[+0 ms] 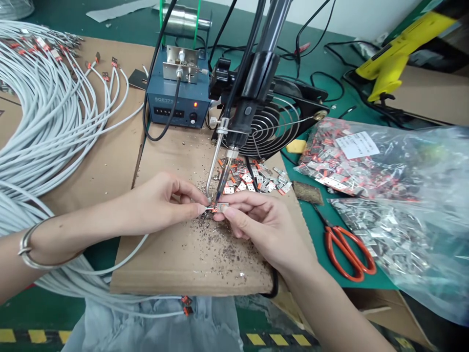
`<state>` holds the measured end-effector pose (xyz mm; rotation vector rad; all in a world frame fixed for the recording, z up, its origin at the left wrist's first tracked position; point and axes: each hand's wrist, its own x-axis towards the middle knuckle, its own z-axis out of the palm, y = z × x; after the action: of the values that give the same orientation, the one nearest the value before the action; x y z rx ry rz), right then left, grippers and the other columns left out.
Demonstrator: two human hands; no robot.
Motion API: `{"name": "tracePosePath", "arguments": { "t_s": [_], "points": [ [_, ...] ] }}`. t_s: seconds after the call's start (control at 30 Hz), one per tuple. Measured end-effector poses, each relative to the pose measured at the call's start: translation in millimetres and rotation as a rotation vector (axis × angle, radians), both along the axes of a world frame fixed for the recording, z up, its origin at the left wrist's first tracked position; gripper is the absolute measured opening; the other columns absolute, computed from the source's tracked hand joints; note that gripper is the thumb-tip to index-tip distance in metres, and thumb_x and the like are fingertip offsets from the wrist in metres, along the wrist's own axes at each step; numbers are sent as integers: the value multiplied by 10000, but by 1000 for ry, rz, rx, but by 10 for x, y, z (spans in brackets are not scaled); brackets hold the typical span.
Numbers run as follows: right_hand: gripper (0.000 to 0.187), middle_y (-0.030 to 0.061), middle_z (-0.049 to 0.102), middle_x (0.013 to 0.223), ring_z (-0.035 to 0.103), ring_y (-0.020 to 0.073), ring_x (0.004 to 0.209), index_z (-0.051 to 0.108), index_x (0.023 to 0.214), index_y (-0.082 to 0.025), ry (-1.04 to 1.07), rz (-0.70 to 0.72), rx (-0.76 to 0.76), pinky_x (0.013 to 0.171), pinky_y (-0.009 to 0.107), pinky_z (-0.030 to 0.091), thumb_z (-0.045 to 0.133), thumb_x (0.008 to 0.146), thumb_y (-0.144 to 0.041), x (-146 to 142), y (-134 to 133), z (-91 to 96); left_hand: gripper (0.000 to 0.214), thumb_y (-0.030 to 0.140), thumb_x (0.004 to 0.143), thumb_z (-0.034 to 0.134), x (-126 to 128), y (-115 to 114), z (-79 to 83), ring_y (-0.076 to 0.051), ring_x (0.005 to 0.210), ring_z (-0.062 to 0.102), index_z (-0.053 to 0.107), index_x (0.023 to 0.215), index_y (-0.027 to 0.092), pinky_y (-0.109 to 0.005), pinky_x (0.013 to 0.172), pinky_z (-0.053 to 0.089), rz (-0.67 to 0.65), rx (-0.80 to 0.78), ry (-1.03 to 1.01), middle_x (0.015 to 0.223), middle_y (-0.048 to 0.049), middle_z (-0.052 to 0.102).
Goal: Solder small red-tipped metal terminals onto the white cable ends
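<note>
My left hand point(161, 203) is pinched shut on the end of a white cable point(120, 259) that runs under my wrist. My right hand point(262, 225) is pinched on a small metal terminal with an orange part point(221, 207). Both meet under the tip of a fixed soldering iron point(223, 183) and its solder feed tube point(212, 171), above a cardboard pad point(190, 259) strewn with dark solder crumbs. A silver bangle sits on my left wrist.
A pile of loose terminals point(256, 178) lies behind my hands. A blue solder station point(178, 100) and a fan point(273, 127) stand at the back. White cable bundles point(47, 122) fill the left; orange scissors point(346, 247) and plastic bags of parts point(384, 166) lie right. A yellow glue gun point(399, 54) rests far right.
</note>
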<state>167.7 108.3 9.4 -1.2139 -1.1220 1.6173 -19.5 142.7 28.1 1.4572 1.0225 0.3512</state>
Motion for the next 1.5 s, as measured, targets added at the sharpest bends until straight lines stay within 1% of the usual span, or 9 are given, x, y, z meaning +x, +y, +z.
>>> {"name": "tracePosePath", "arguments": {
  "t_s": [0.13,0.3,0.63,0.77,0.83,0.93,1.13,1.33,1.5],
  "points": [
    [122,15,706,602,484,70,408,712,782,-196,-16,8,9,370,183,377,740,685,-266,5,0,-14,110,185,735,577,-6,6,16,-54,467,385,676,735,136,-160,422,276,-17,-17,-20,538,63,537],
    [133,28,720,634,502,75,426,713,783,-198,-36,11,18,380,188,375,736,688,-288,7,-5,-21,101,182,740,577,-3,8,15,-38,363,289,668,731,139,-175,344,191,-19,-69,-48,436,99,420],
    [140,28,722,647,515,81,459,704,785,-195,-54,-13,27,397,184,377,733,684,-287,-12,-13,-37,68,156,717,598,29,17,43,-35,357,288,658,687,140,-177,333,167,19,-87,6,417,106,430],
    [190,38,721,660,479,73,425,681,802,-176,-84,-7,30,385,195,378,724,691,-324,-11,-18,-40,73,143,719,593,35,19,56,-37,355,295,660,690,139,-177,331,171,18,-107,6,418,104,428],
    [204,35,714,648,484,75,427,663,797,-172,-95,-7,19,381,195,375,728,685,-329,-10,-15,-32,78,149,721,591,34,17,56,-39,353,299,663,693,139,-180,331,173,8,-110,9,411,103,420],
    [190,26,697,615,501,84,446,650,779,-173,-91,10,10,379,190,370,731,680,-314,-8,-7,-16,82,170,724,595,26,10,49,-40,353,304,669,715,135,-178,330,180,-3,-108,7,412,103,422],
    [165,4,679,582,488,83,427,657,775,-191,-54,14,10,379,196,363,726,687,-313,6,-4,-2,107,178,732,580,10,0,47,-38,340,305,671,754,127,-172,311,184,-23,-90,-19,410,106,422],
    [137,11,692,594,493,76,435,668,764,-186,-32,17,20,389,187,360,730,692,-285,16,-16,-11,100,180,735,587,-2,2,22,-35,324,289,670,767,134,-170,294,165,-15,-109,-33,396,114,406],
    [146,26,713,636,505,81,439,676,774,-187,-40,15,7,391,193,362,729,691,-295,10,-11,-14,84,171,734,598,15,8,30,-36,326,305,673,755,140,-165,299,180,-19,-117,-16,391,111,408]
  ]
}}
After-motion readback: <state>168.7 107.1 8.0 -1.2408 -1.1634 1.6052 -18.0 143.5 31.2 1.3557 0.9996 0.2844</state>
